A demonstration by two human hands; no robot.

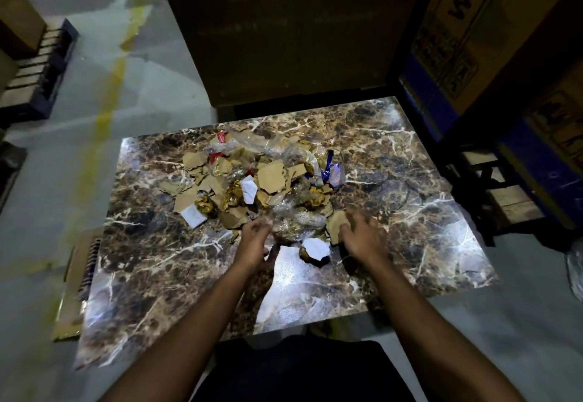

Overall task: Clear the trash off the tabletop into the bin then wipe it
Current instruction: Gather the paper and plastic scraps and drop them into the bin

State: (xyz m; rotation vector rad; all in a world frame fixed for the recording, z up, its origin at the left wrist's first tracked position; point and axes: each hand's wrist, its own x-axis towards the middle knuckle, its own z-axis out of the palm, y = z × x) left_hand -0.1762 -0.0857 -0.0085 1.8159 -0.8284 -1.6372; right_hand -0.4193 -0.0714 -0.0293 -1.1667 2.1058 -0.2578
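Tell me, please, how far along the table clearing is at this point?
Barely begun. Nothing looks cleared: the trash pile covers the middle of the marble tabletop. In hand: left hand and right hand reach its near edge. No bin or cloth is in view. Binning and wiping remain.

Trash pile [262, 180] blocks tabletop [410, 212] centre; near, side margins bare.

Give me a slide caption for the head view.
Both hands, left hand and right hand, reach into mixed trash pile on marble-patterned tabletop.

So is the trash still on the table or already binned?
Still on the table: the trash lies heaped mid-top, both hands at its near edge.
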